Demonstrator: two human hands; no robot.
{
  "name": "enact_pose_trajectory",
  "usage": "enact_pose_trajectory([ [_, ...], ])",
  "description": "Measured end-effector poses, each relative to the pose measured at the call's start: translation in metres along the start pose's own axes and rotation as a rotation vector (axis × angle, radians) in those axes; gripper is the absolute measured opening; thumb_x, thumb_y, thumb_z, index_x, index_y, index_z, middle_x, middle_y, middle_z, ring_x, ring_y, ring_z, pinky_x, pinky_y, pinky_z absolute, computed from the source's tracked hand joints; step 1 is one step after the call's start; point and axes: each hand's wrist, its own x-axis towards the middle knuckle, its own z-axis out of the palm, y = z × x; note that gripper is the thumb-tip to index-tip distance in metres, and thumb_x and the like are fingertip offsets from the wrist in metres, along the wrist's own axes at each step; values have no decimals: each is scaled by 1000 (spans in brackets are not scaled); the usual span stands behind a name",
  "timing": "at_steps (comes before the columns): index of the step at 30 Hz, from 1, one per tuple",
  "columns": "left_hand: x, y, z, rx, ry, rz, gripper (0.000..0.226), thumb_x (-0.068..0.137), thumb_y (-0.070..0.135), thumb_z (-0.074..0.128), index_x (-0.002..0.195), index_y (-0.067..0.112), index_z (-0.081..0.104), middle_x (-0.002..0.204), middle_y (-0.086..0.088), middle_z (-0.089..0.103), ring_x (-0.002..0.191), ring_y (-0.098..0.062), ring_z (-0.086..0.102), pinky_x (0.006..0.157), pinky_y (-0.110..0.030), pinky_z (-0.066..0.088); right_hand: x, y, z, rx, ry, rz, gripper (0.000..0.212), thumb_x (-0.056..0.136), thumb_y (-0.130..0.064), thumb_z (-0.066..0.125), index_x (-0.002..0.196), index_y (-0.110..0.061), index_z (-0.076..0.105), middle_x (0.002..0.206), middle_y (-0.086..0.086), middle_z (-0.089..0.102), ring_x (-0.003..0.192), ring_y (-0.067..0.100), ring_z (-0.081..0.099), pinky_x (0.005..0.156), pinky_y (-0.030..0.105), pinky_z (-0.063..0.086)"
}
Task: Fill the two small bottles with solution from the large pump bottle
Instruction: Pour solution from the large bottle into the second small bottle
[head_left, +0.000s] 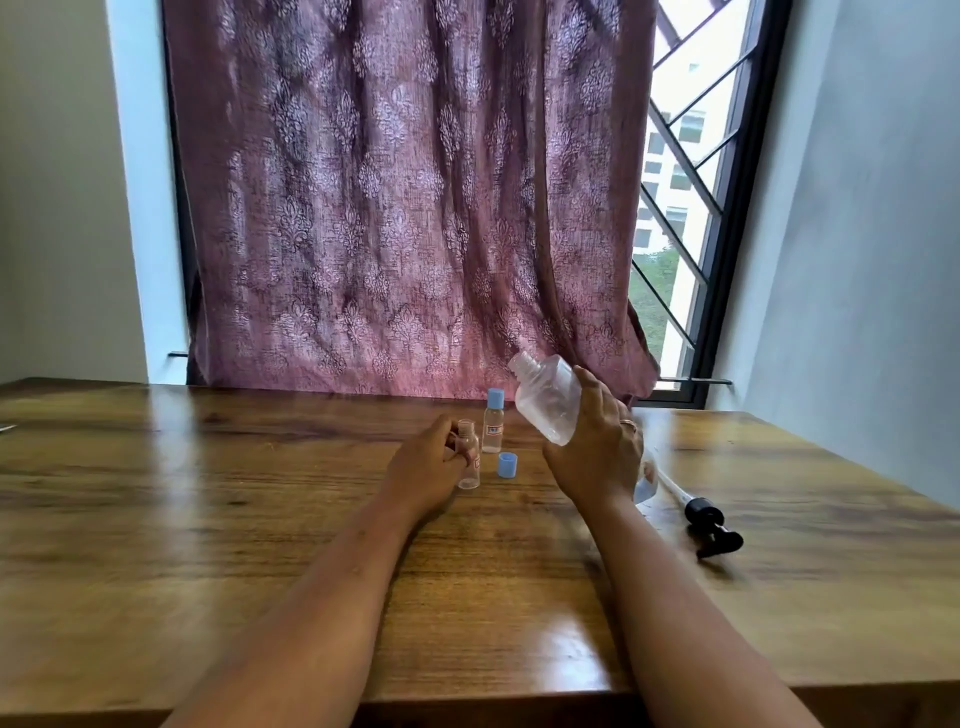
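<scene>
Above the table (208, 493), right hand (597, 457) is curling round the big bottle (545, 400) mid-body; left hand (423, 467) is gripping the small bottle (467, 462), which is probably light, squashy and tippy.

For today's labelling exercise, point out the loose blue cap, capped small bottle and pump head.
loose blue cap (508, 465), head view, side wall
capped small bottle (493, 430), head view, label
pump head (703, 512), head view, black collar
</scene>
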Motion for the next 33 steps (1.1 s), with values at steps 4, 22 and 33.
enact_pose_trajectory([
  [4,2,-1,-2,88,33,-16,17,87,24,60,103,22,56,102,4,68,91,-15,63,76,-34,51,-2,-1,3,-58,-33,-60,79,65,-21,69,138,-20,39,135,5,53,122,32,49,97,48,40],
  [22,-1,0,-6,110,96,2,29,82,37,68,105,22,58,104,2,70,95,-17,65,76,-28,48,-9,-7,10,-247,-209,-188,82,66,-18,67,141,-24,34,141,2,47,129,30,42,107,44,32],
  [33,0,0,-6,115,89,-6,31,81,39,69,107,24,60,106,3,70,97,-16,65,80,-34,53,-6,-3,6,-254,-219,-177,81,66,-18,67,139,-27,36,139,-1,49,128,28,44,107,43,33],
])
